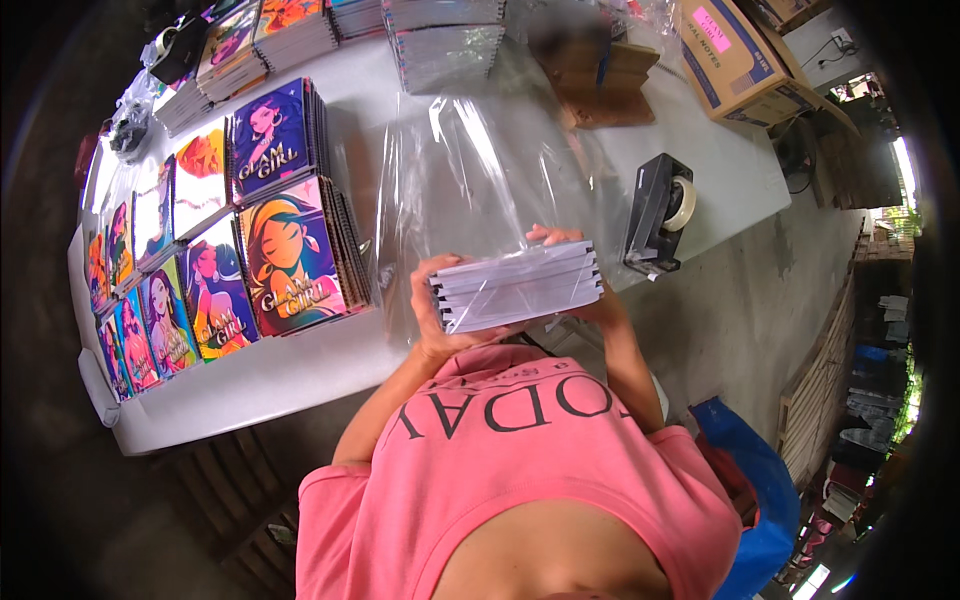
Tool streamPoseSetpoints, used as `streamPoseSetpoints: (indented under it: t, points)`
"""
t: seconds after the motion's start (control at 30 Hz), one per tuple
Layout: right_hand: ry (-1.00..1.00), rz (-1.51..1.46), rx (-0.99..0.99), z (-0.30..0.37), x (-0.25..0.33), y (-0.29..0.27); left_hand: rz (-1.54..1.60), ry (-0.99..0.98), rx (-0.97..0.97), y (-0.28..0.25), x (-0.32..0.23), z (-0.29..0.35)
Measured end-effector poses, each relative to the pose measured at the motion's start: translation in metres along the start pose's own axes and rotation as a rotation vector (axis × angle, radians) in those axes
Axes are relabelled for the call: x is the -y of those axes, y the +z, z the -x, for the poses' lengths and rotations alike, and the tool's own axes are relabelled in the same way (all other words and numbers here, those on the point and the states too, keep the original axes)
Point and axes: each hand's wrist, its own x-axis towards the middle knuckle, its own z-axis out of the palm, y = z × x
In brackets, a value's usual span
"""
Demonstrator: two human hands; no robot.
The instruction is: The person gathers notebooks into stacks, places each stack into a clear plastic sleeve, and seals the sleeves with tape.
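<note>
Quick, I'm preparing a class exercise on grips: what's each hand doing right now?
Left hand: closed around the left end of the stack of notebooks.
Right hand: holding the same stack's right end, partly hidden behind it.

Left fingers (pixel 430 268) and right fingers (pixel 550 234) curled, forearms (pixel 383 406) angled inward.
</note>
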Motion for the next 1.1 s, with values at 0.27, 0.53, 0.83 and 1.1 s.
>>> streamPoseSetpoints:
  t: [0.27,0.53,0.83,1.1]
  points:
    - [0.076,0.089,-0.076,-0.022,-0.021,-0.011,-0.354,-0.429,0.157,-0.016,0.050,0.009]
    - [0.100,0.081,-0.141,-0.067,-0.001,-0.039,-0.235,-0.395,0.031,0.004,0.025,-0.062]
    - [-0.294,-0.023,-0.377,-0.349,0.130,-0.122,-0.321,-0.121,-0.109,-0.001,-0.058,-0.399]
    - [0.211,0.100,-0.060,-0.454,0.040,-0.164,-0.163,-0.584,-0.123,-0.043,0.041,-0.460]
